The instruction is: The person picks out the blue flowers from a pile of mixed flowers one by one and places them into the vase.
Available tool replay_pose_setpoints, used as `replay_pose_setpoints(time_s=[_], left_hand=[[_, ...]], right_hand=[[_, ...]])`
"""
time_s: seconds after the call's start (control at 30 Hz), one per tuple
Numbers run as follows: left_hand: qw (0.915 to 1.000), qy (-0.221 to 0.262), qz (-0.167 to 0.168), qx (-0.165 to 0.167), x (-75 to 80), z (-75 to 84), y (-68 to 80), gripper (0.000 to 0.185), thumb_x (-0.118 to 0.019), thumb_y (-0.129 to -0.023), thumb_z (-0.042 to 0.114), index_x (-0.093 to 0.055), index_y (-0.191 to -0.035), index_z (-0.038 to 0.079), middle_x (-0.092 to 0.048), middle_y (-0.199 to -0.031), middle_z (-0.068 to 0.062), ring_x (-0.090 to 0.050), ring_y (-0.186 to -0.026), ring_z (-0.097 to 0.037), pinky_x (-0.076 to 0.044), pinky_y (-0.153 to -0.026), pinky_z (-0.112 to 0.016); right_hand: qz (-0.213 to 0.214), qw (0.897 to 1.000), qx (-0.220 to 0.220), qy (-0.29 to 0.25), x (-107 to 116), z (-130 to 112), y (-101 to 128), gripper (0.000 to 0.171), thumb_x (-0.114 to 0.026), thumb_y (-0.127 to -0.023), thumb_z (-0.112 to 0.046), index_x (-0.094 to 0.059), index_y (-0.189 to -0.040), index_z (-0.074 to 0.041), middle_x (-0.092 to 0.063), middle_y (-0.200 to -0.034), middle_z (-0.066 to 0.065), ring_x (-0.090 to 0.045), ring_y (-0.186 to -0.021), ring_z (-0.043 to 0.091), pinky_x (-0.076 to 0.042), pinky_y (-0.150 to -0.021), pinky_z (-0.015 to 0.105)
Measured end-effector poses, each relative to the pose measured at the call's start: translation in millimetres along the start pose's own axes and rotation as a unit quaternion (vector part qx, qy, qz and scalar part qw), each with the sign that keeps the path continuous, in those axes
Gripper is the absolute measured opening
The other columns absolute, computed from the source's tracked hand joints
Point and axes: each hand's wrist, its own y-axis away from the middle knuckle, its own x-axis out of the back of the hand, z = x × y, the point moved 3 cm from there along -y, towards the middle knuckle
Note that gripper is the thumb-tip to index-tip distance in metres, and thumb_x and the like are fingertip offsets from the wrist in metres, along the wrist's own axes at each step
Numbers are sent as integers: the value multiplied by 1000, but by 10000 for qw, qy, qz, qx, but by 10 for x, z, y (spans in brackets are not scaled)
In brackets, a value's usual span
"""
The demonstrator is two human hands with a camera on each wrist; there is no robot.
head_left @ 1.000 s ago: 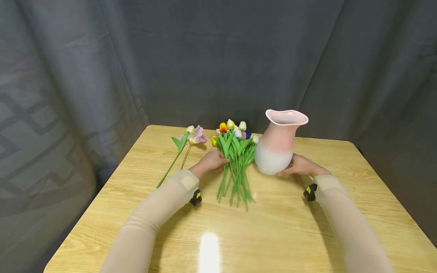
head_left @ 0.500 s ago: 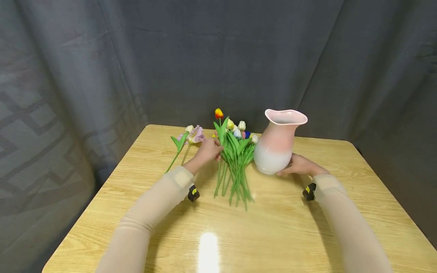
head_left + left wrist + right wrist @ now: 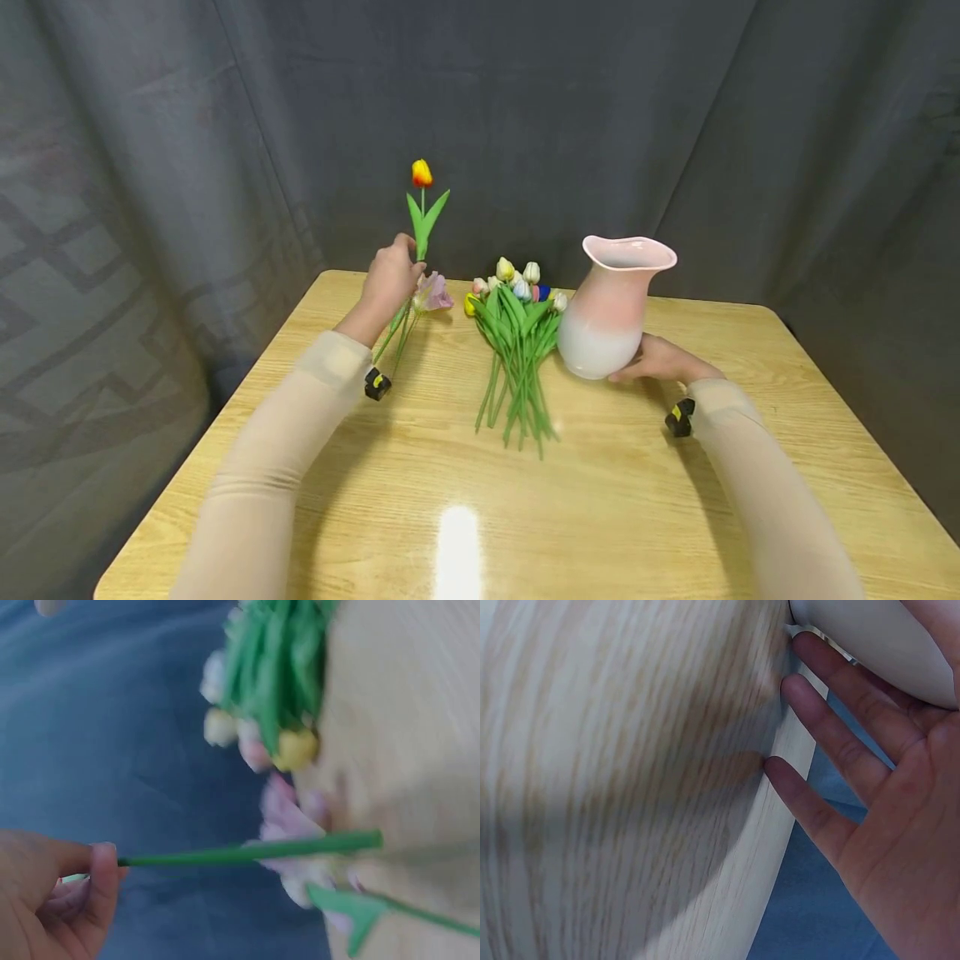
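Your left hand [image 3: 388, 279] pinches 1 tulip [image 3: 422, 173], now lifted clear of the bunch [image 3: 517, 350]; your right hand [image 3: 660, 360], fingers spread, steadies the vase [image 3: 611, 308].

No text, label, brand, number or sign can be read in any view. The vase [image 3: 611, 308] is plain pink and white with no mark on it, and the worktop [image 3: 600, 500] shows only wood grain. The small black and yellow tags [image 3: 680, 417] at the wrists carry nothing legible, and the curtain [image 3: 112, 250] behind the vase bears only a woven line pattern.
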Motion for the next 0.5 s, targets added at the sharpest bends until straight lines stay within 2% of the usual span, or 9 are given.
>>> replay_pose_setpoints(time_s=[0.13,0.23,0.37,0.5], left_hand=[[9960,-856,-200,-132,-48,-259,32,34,-61,-95,12,-52,-124,-4,-68,-102,-26,-69,-87,-36,-55,-67,-43],[9906,-1243,-474,-320,-147,-442,67,29,-60,-94,9,-55,-118,-6,-68,-100,-26,-69,-86,-38,-55,-68,-46],[9851,-1458,-846,-348,-295,-649,107,26,-59,-95,9,-58,-118,-4,-68,-100,-24,-68,-85,-35,-53,-65,-43],[9803,-1450,-1313,-270,-417,-764,141,31,-58,-95,6,-57,-125,-3,-67,-106,-24,-68,-86,-32,-56,-65,-36]], right_hand=[[-12,10000,-9,0,1,-5,4,78,-84,-75,-24,-42,-137,-1,-56,-131,18,-52,-117,29,-41,-101,48],[-26,10000,-9,16,-2,-5,1,78,-84,-75,-24,-42,-137,0,-56,-131,18,-52,-117,29,-41,-101,48],[-37,10000,4,28,-12,-9,-5,79,-84,-76,-24,-41,-137,0,-55,-132,19,-51,-118,31,-40,-102,49],[-51,10000,13,37,-20,-17,-3,80,-84,-76,-24,-40,-138,1,-53,-133,20,-50,-120,32,-39,-103,51]])
